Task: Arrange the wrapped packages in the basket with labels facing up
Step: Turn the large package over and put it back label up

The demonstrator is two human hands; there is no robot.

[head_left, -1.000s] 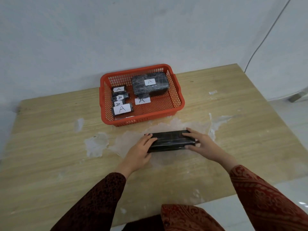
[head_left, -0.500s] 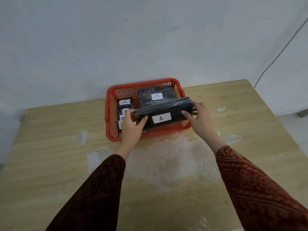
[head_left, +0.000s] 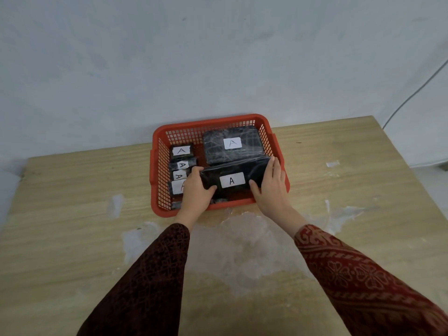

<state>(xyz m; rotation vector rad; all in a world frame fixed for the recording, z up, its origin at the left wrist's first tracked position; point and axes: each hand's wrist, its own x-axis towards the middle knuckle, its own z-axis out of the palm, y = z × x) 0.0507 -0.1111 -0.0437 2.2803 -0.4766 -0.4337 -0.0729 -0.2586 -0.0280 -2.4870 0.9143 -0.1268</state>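
Wooden table, red basket: my left hand and right hand clasp the long package by its ends. I'd lower it flat, label upward, then let go.

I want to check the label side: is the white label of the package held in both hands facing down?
No. The white label marked A faces up on the package that the left hand and right hand hold inside the red basket.

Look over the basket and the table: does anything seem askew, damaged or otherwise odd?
Yes. The wooden table has pale, worn patches just in front of the red basket. The long black package, held by the left hand and right hand, sits tilted, label up.
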